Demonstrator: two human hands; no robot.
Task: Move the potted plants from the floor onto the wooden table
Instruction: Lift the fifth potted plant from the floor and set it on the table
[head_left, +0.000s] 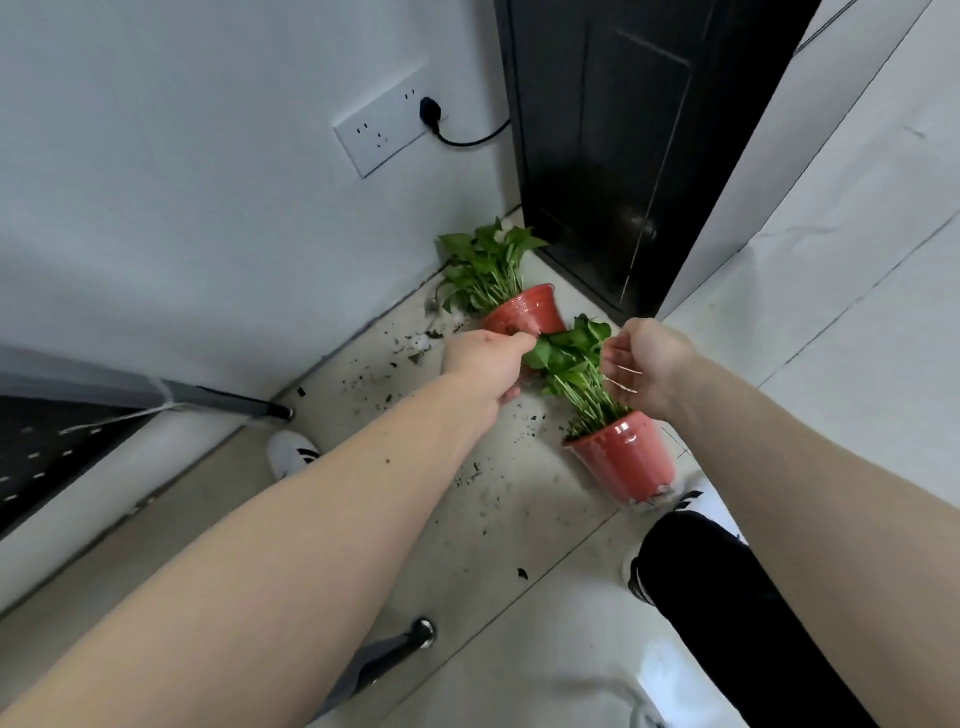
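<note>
Two potted plants on the floor (498, 525): far pot (524, 310) at the left hand's (483, 364) curled fingers (521, 341), possibly gripped, I cannot tell; near pot (626, 460) below the right hand's (647, 364) loosely parted, empty fingers (615, 364).

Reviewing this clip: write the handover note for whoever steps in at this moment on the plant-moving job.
Left hand: fingers curled at the leaves of the near plant; whether it truly grips them cannot be told.
Right hand: loosely curled beside the same foliage, holding nothing.
Things: near plant and far plant, both in red pots, are on the floor, the far one close to the wall. Soil is scattered around them.
Done: no pot moved yet.
Left: carry both onto the wooden table, which is out of view.
</note>
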